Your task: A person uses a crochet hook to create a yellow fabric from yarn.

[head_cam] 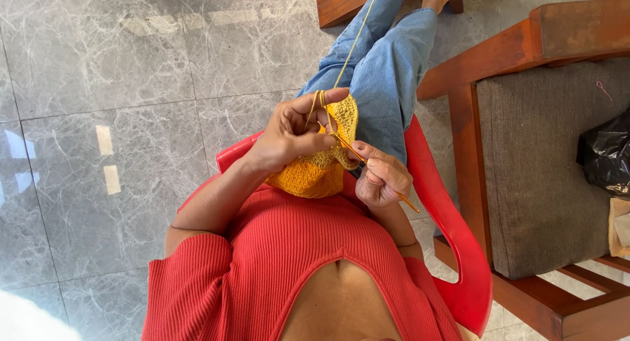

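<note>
**Yarn taut, hook low, work in my lap**

I hold the yellow piece [319,164] up at the centre of the frame, above my lap, so the working edge sits close under my eyes. My left hand [289,134] pinches its upper edge: thumb and forefinger are closed on the fabric, and the forefinger [331,95] stretches out over the top, with the yarn [354,45] looped across it. I judge that this loop keeps the strand tight; from my finger it runs straight up along my jeans [384,65] toward the top of the frame, where it leaves the picture.

My right hand [382,177] sits just right of centre, slightly lower. Its fingers are curled shut around the hook [367,164], gripped much like a pencil, the handle end poking out below my palm toward the lower right. The tip goes into the edge of the piece, right beside my left thumb; I cannot see the tip itself among the stitches.

The bulk of the piece hangs down against my red top [308,249]. I sit in a red chair [453,249], with a wooden bench [545,157] on the right and grey tiles [98,118] on the left.
</note>
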